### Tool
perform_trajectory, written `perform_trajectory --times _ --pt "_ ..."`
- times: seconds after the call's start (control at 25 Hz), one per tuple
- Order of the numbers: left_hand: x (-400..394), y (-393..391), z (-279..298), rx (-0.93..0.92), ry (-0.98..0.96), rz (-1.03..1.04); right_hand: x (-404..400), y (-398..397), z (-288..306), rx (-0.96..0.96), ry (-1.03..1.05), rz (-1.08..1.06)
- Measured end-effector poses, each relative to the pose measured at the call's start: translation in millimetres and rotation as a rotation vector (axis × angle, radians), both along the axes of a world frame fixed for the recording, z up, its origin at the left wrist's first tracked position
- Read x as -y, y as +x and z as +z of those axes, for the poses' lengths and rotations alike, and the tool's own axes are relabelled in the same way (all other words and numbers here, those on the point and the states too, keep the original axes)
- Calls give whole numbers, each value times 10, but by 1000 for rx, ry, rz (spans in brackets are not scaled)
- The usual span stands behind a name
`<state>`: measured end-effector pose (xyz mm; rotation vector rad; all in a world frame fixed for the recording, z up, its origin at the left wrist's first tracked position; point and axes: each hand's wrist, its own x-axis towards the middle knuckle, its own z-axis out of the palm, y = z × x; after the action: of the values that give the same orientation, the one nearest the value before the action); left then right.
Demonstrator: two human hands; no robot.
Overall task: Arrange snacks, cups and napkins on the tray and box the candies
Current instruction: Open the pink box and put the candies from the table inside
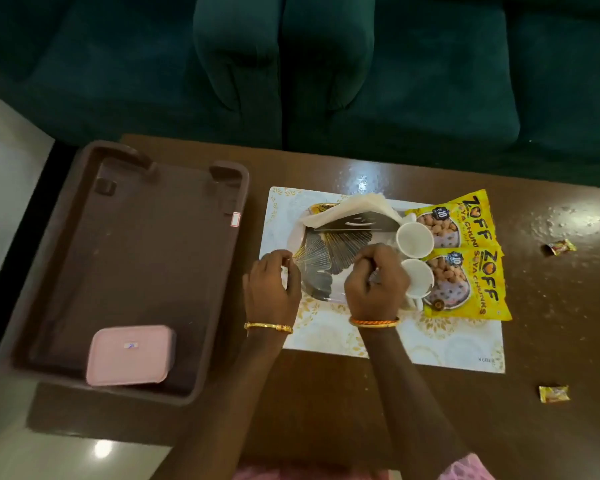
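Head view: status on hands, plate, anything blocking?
Left hand and right hand each pinch an edge of the glass plate on the placemat. Napkin holder and two cups crowd its far and right edges.

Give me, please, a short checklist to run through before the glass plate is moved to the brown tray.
1. Both hands on the plate: left hand pinches its near left rim; right hand contact cannot tell.
2. Free floor in the brown tray: ok.
3. Pink box out of the way in the tray's near corner: ok.
4. Napkin holder steady on the plate: cannot tell.
5. Cups clear of the plate: not ok, close beside it.
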<state>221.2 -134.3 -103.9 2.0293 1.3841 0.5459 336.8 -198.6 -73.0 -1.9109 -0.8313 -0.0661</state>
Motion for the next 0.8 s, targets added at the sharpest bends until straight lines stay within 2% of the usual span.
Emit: perform_trajectory --times 0.08,0.2,0.36,0.44,0.56,0.6,0.68,0.8 --pt "28 -300 157 29 49 -23 -88 -303 22 -41 -8 58" --pt "20 -803 319 -51 182 -53 -242 -735 68 -84 -37 119" --pt "-14 -1647 352 -165 226 180 -441 -1537 106 -133 -73 246" --pt "-104 -2020 284 -222 108 357 -536 -1925 80 -202 -132 383" --pt "-243 -2390 166 -195 -245 540 -643 -2348 -43 -356 -549 524" --pt "-260 -2464 132 -177 -325 532 -661 -2430 -89 -393 -697 531" --pt "-270 -2577 90 -158 -376 451 -675 -2530 -138 -421 -861 537" --pt "-325 -2638 99 -126 -410 439 -643 -2544 -146 -454 -882 514"
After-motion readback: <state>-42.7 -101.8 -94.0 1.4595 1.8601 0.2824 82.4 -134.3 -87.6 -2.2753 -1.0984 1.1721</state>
